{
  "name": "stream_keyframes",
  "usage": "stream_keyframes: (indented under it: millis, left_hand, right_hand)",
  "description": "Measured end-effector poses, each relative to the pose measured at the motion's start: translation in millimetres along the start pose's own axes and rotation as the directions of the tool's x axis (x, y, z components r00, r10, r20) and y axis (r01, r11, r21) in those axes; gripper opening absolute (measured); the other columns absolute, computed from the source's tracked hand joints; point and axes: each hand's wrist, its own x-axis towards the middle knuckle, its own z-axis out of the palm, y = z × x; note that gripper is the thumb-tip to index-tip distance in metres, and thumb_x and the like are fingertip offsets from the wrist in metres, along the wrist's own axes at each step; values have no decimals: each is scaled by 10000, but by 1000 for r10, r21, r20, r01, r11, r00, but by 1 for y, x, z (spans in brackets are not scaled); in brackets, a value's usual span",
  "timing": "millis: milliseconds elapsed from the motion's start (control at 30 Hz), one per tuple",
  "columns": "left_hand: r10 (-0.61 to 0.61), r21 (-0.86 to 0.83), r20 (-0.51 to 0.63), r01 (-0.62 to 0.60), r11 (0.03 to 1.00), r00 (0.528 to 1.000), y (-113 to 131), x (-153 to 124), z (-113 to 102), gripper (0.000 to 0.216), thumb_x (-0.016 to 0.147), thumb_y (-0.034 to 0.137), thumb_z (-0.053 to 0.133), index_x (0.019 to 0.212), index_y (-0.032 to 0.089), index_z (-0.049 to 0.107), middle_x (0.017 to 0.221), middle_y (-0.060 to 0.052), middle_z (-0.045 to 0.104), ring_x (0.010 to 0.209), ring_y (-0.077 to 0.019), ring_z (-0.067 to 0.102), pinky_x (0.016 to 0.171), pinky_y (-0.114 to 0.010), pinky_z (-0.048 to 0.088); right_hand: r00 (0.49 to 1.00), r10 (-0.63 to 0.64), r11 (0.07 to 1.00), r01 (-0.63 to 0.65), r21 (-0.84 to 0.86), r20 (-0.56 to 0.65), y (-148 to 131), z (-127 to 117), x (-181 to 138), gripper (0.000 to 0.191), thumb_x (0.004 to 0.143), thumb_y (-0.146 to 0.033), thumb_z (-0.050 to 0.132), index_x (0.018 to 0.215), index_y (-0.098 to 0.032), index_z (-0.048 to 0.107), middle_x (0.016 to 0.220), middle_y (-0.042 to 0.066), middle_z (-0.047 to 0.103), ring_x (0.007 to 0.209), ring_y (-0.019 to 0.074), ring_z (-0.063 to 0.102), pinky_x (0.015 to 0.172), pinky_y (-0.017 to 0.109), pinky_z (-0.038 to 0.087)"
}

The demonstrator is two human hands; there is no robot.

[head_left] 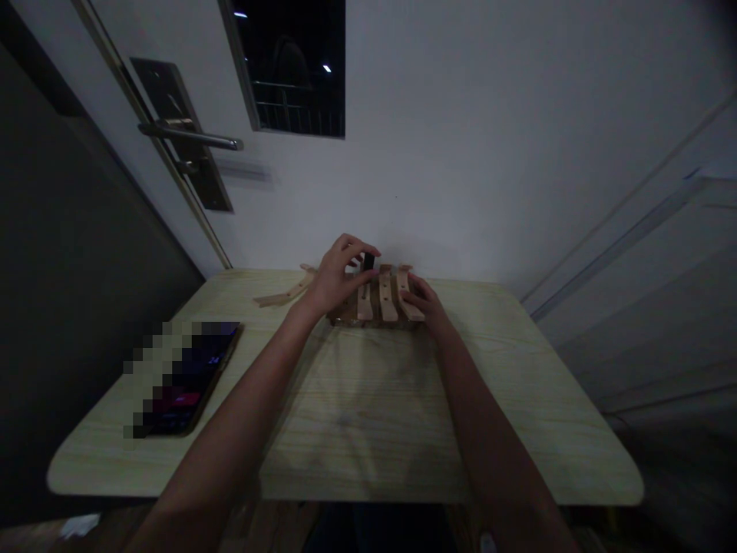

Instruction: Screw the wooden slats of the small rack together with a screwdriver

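Note:
My left hand (339, 273) is closed in a pinch on a small black upright piece (369, 262), which looks like a tool handle. It stands over the leftmost of three pale curved wooden pieces (388, 299) with dark holes. These pieces lie side by side across a brown base (345, 313), whose left part shows beneath my left wrist. At the right end, my right hand (429, 303) has its fingers wrapped round the rightmost curved wooden piece (408, 296) and the base's edge. The lower end of the black piece is too small to make out.
A loose curved wooden piece (288, 294) lies left of my left hand on the pale wood-grain table (357, 415). A tablet-like device with a lit screen (196, 384) rests at the table's left. Behind stands a white door with a metal handle (193, 137) and a dark window (293, 69).

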Motion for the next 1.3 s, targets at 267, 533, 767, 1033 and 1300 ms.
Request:
stream_keyframes:
  millis: [267,533,767,1033,1300]
  left_hand:
    - [20,-34,9,-20,999,1000,-3,0,1,237,809,120,620,1031,202,630,937,-29,557,823,-107,582,733,-237,569]
    - [9,-68,33,-7,998,999,-4,-3,3,335,827,78,492,1130,196,574,1090,-58,609,892,-124,610,763,-254,562]
    - [-1,-3,-29,1,1000,1000,-2,-1,2,219,806,252,673,1009,192,619,936,-31,587,811,-120,591,694,-241,538]
    - [-13,31,-128,17,999,992,-4,0,4,164,773,171,696,929,194,648,882,-19,577,799,-118,582,682,-233,528]
    - [-57,-35,-72,55,998,996,-4,-2,6,174,837,194,594,1011,184,607,909,-24,661,823,-131,648,761,-272,552]
  right_hand:
    - [1000,19,1000,-19,3,-12,1,0,0,577,606,-423,746,1135,-244,602,1237,69,634,1165,274,568,1038,482,418]
    - [1000,12,1000,-12,8,-2,4,-2,2,581,610,-420,757,1139,-238,603,1258,68,625,1174,271,566,1056,472,403]
    - [1000,7,1000,-7,0,-26,2,0,0,565,608,-427,757,1120,-236,615,1220,67,645,1142,272,581,1033,470,417]
    - [1000,15,1000,-15,7,15,-4,0,-4,561,633,-433,737,1142,-241,602,1262,53,622,1172,266,562,1029,442,423]
    - [1000,19,1000,-18,17,-13,-4,1,-2,563,606,-417,753,1117,-230,610,1235,69,634,1163,274,567,1046,464,402]
